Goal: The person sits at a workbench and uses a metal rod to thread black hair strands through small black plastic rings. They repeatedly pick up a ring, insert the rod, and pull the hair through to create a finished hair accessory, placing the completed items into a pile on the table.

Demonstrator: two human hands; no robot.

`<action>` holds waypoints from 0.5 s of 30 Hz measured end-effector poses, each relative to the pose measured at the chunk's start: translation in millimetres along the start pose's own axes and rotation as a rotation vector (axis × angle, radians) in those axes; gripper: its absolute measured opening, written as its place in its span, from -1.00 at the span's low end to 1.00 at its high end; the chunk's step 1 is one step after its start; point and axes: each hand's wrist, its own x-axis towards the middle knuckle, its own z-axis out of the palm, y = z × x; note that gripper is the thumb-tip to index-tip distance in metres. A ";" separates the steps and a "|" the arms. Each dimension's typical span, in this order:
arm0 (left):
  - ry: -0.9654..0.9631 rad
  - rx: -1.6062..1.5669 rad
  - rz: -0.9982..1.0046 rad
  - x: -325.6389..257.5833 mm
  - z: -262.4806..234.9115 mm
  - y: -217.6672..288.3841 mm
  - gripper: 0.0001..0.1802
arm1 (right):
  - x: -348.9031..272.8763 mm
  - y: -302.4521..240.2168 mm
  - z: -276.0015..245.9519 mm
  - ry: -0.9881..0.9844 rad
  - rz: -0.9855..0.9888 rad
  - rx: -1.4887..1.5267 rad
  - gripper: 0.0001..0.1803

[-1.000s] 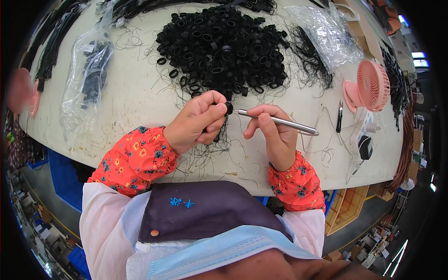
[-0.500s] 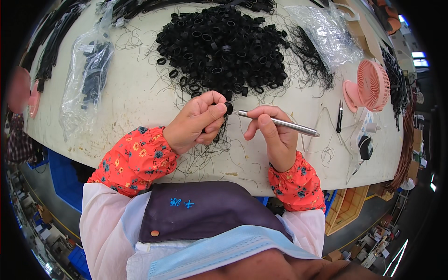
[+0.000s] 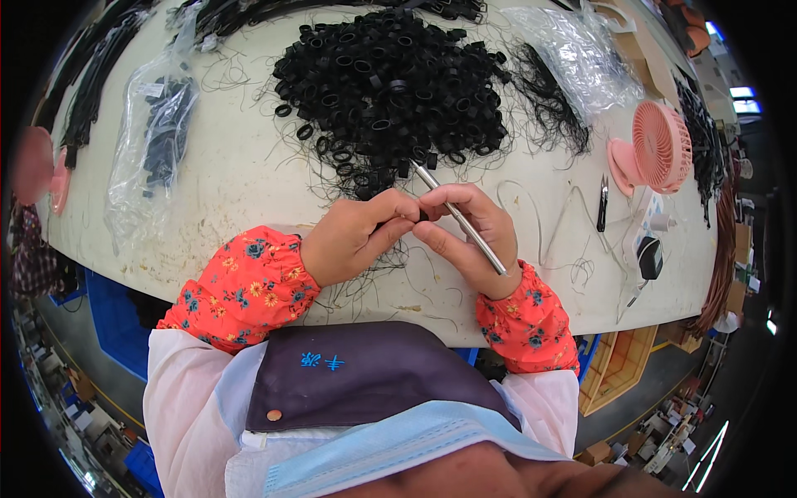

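Observation:
My left hand (image 3: 355,236) and my right hand (image 3: 466,236) meet fingertip to fingertip at the near edge of the white table (image 3: 241,178). The left fingers pinch a small black piece, mostly hidden between the two hands. My right hand grips a thin silver metal tool (image 3: 459,217) that slants up-left, its tip reaching the edge of the big pile of black rings (image 3: 390,79). Thin black threads (image 3: 365,278) lie under both hands.
A clear plastic bag of black parts (image 3: 158,133) lies at left, another clear bag (image 3: 577,50) at upper right. A pink desk fan (image 3: 656,149), small black snips (image 3: 602,203) and a black plug with cable (image 3: 647,257) sit at right.
My right hand has swung the silver tool from lying sideways to pointing up toward the ring pile, and both hands have closed together.

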 end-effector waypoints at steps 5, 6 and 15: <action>0.034 -0.445 -0.225 5.5 -3.4 8.5 -0.85 | 1.4 -1.6 1.9 0.114 -0.220 -0.192 -0.62; 0.000 -0.531 -0.308 7.9 -7.4 13.5 -0.83 | 1.5 -0.8 2.1 0.137 -0.294 -0.254 -0.61; -0.185 -0.747 -0.499 9.2 -14.4 9.7 -0.84 | 5.6 -0.8 2.9 0.080 -0.436 -0.298 -0.57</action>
